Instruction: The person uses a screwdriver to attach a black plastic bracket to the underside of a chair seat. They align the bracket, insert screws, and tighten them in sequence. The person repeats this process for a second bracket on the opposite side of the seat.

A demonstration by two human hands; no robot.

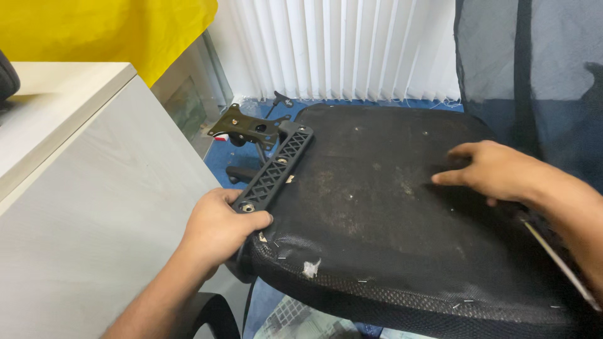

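Note:
An upturned black chair seat (pixel 389 207) lies in front of me, its underside facing up and stapled fabric along the near edge. A black ribbed plastic armrest bracket (pixel 276 166) runs along its left edge. My left hand (pixel 217 226) grips the near end of that bracket, thumb on top by a bolt hole. Over on the right part of the underside, my right hand (pixel 496 171) rests flat, fingers pointing left and holding nothing.
A black metal tilt plate with lever (pixel 251 127) lies on the blue floor beyond the seat. A pale wooden cabinet (pixel 94 188) stands close on the left. White vertical blinds (pixel 339 50) hang behind; a dark mesh chair back (pixel 534 81) rises at right. Yellow cloth (pixel 107 28) hangs top left.

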